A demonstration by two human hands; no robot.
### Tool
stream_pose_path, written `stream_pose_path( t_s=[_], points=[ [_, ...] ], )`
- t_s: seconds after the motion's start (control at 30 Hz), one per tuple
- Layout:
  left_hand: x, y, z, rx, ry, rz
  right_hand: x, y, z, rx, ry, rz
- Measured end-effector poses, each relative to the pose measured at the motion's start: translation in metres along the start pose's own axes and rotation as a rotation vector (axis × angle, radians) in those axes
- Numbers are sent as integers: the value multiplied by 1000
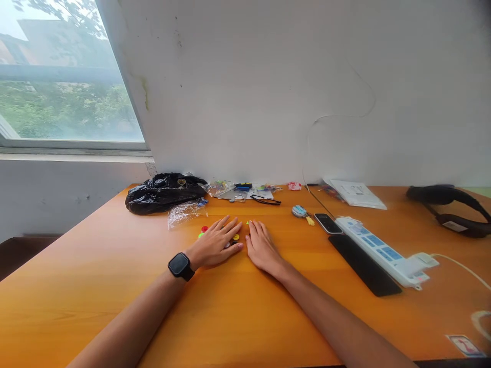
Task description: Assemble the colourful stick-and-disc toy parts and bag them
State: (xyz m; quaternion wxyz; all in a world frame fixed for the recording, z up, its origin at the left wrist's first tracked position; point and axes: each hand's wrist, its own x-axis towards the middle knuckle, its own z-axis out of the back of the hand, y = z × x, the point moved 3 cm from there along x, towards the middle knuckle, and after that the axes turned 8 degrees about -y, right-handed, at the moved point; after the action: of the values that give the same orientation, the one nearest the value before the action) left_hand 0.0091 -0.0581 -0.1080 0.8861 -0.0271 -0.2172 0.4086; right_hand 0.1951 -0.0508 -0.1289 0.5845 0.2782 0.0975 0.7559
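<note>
My left hand [217,243], with a black watch [179,265] on its wrist, lies palm down over several small coloured round pieces. Its fingers are spread. A red piece [204,229] shows beyond its back edge, with a green piece [200,235] close by. Between its thumb and fingers I see a yellow piece [236,237] and a dark piece [235,243]. My right hand [262,245] rests flat just to the right, fingers stretched forward. A small yellow-green bit [247,223] shows at its fingertips. What lies under both palms is hidden.
Along the wall sit a black plastic bag [163,193], clear plastic packaging [187,213], a black cord loop [265,200] and a white packet [355,193]. On the right are a tape measure [299,211], a phone-like device [328,223], a power strip [378,248] and a black headset [452,207].
</note>
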Motion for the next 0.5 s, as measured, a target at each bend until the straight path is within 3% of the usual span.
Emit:
stream_pose_path(
  t_s=[0.13, 0.27, 0.4, 0.5],
  points=[
    [3, 0, 9, 3, -21, 59, 7, 1, -10, 377, 92, -101],
    [7, 21, 24, -31, -117, 151, 14, 1, -6, 704, 88, -169],
    [8, 45, 30, -213, -236, 258, 12, 1, 7, 552, -64, -53],
    [7, 49, 26, -365, -206, 260, 4, 5, 8, 349, 61, 60]
  ],
)
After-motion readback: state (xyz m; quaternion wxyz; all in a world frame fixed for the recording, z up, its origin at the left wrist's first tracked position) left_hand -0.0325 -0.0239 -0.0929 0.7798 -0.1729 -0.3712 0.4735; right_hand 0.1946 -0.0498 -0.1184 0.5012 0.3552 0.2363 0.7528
